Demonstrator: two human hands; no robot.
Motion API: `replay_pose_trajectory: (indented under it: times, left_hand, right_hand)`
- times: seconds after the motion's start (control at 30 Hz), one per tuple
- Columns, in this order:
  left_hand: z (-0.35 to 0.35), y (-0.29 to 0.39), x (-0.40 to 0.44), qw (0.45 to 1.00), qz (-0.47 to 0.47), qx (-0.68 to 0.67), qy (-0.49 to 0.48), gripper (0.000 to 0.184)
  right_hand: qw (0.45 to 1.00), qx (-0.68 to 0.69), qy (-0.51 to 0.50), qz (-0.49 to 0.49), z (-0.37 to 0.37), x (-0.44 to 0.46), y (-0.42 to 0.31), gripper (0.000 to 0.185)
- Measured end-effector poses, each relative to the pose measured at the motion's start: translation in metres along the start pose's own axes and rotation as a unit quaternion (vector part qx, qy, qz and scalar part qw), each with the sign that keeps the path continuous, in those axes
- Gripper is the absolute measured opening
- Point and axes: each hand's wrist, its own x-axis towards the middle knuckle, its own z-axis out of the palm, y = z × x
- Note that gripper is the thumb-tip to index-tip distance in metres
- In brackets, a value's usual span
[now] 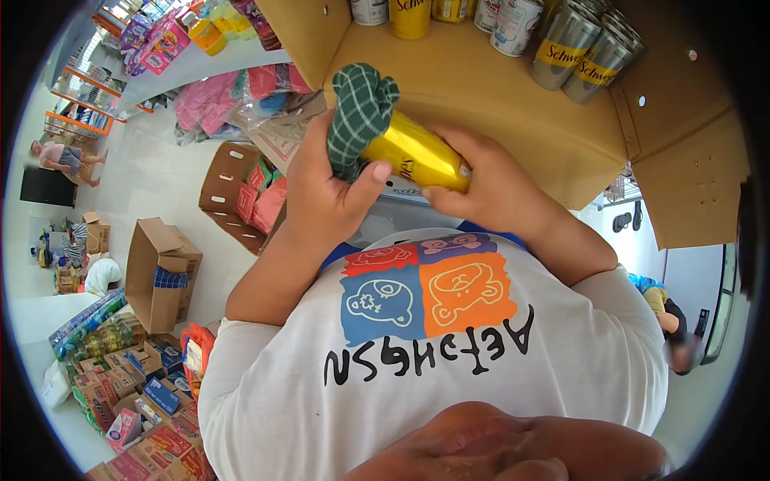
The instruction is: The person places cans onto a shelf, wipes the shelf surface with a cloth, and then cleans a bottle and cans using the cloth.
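My left hand [321,180] is closed around a bunched dark green checked cloth [358,112], its thumb against a shiny yellow drink can [413,152]. The cloth covers one end of the can. At the can's other end my right hand [481,164] grips it, fingers behind and thumb below. The can is tilted in front of my chest. Beyond my hands, an open cardboard box [489,104] holds several cans, among them silver cans with yellow labels [565,44], a yellow can [410,18] and a white can [515,26].
To the left, an open carton [241,192] holds red packets. Another cardboard box [160,280] stands on the floor, with stacked cartons and bottles nearer me. Bottles stand on a white shelf [233,60] above pink bagged goods. Another person [68,160] is far left; part of someone [674,321] shows right.
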Motion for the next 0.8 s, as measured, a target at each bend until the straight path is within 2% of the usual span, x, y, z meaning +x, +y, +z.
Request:
replay_pose_trajectory:
  times: [0.03,0.07,0.13,0.17,0.2,0.23,0.3,0.37,0.4,0.43,0.47,0.53,0.57,0.63,0.67,0.7,0.73,0.77,0.8]
  left_hand:
    - [0.000,0.001,0.002,1.000,0.000,-0.001,-0.003,0.058]
    - [0.000,0.003,0.005,1.000,0.016,0.014,-0.009,0.059]
    - [-0.001,0.003,0.007,0.999,0.033,0.029,-0.015,0.059]
    - [-0.001,0.003,0.006,1.000,0.020,-0.008,-0.020,0.060]
    - [-0.001,0.002,0.005,0.999,0.007,-0.045,-0.023,0.061]
    - [0.000,0.002,0.006,0.999,0.006,-0.045,-0.024,0.061]
    - [0.002,0.002,0.007,0.997,0.056,-0.058,-0.012,0.062]
    - [0.001,0.002,0.005,0.998,0.045,-0.044,-0.013,0.063]
    - [0.001,0.001,0.004,0.999,0.034,-0.031,-0.014,0.065]
    - [0.002,0.001,0.005,0.999,0.034,-0.030,-0.014,0.065]
    - [0.003,0.000,0.005,1.000,0.025,-0.012,-0.013,0.066]
    - [0.005,-0.001,0.006,1.000,0.016,0.004,-0.014,0.067]
    - [0.006,-0.001,0.007,1.000,0.016,-0.008,-0.018,0.067]
    - [0.005,-0.003,0.008,0.999,0.016,-0.020,-0.022,0.067]
    - [0.004,-0.005,0.007,0.999,0.028,-0.036,-0.030,0.068]
    - [0.003,-0.007,0.007,0.997,0.039,-0.051,-0.037,0.068]
    - [0.005,-0.009,0.007,0.997,0.039,-0.051,-0.036,0.068]
    - [0.009,-0.010,0.006,0.993,0.054,-0.105,-0.018,0.066]
    - [0.013,-0.011,0.004,0.985,0.069,-0.159,0.000,0.064]
  right_hand:
    - [0.943,-0.280,0.120,-0.131,0.004,-0.001,-0.001,0.061]
    - [0.943,-0.280,0.121,-0.130,0.002,-0.001,-0.003,0.061]
    - [0.997,-0.063,-0.008,-0.043,-0.008,0.001,-0.009,0.060]
    - [0.997,-0.062,-0.007,-0.042,-0.014,0.003,-0.001,0.060]
    - [0.964,0.222,-0.122,0.083,-0.022,0.007,0.012,0.058]
    - [0.824,0.482,-0.224,0.199,-0.026,0.009,0.019,0.055]
    - [0.831,0.473,-0.215,0.198,-0.024,0.008,0.022,0.055]
    - [0.839,0.463,-0.208,0.195,-0.021,0.007,0.016,0.056]
    - [0.962,0.229,-0.120,0.090,-0.017,0.006,0.004,0.058]
    - [0.999,-0.026,-0.020,-0.023,-0.013,0.005,-0.005,0.061]
    - [0.999,-0.025,-0.020,-0.022,-0.007,0.002,-0.010,0.061]
    - [0.958,-0.272,0.090,-0.035,0.000,-0.002,-0.015,0.058]
    - [0.957,-0.272,0.091,-0.033,-0.002,-0.001,-0.012,0.058]
    - [0.998,-0.044,-0.007,-0.036,-0.010,0.004,0.000,0.061]
    - [0.998,-0.044,-0.007,-0.036,-0.016,0.008,0.010,0.061]
    - [0.958,0.244,-0.135,0.071,-0.023,0.012,0.021,0.065]
    - [0.809,0.504,-0.249,0.171,-0.024,0.014,0.030,0.069]
    - [0.783,0.547,-0.252,0.157,-0.016,0.014,0.033,0.080]
    - [0.782,0.547,-0.253,0.159,-0.012,0.012,0.038,0.080]
